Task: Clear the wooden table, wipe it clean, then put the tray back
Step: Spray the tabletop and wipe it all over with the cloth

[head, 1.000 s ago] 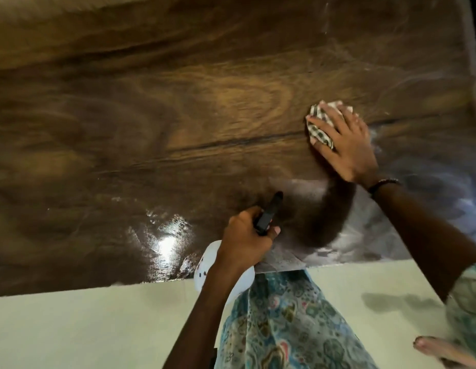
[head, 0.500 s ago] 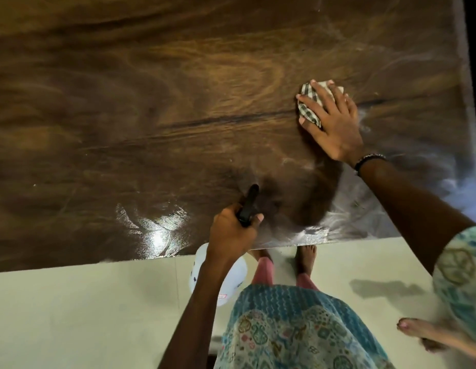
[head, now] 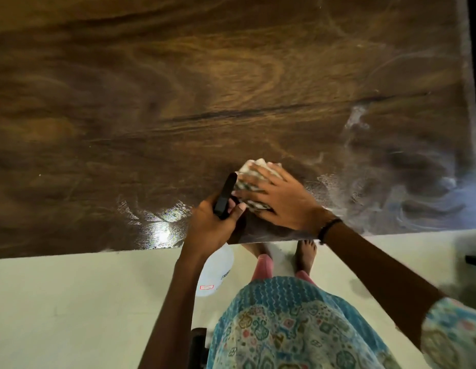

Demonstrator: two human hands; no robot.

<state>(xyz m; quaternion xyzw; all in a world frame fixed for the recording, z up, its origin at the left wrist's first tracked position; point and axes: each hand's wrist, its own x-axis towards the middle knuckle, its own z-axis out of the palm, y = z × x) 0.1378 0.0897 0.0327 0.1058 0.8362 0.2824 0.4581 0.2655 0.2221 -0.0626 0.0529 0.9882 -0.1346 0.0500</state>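
Head view: one wooden bench (head: 178,107), one checked cloth (head: 251,182), one spray bottle (head: 214,272). The right hand (head: 282,202) presses the cloth flat-fingered near the bench's front edge. The left hand (head: 213,225) grips the bottle's black trigger head, pointing away across the bench, body hanging below the edge.

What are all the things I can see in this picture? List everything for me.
wooden table: one, dark brown and glossy, fills the upper view; pale wet streaks at its right side
cloth: one, checked white and dark, bunched on the table near its front edge
spray bottle: one, white body with black trigger head, held off the table's front edge
floor: pale, below the table
dress: one, blue patterned, bottom centre
wrist band: one, black, right wrist
feet: two, bare, by the table edge
left hand: grips the bottle's trigger head
right hand: presses flat on the cloth
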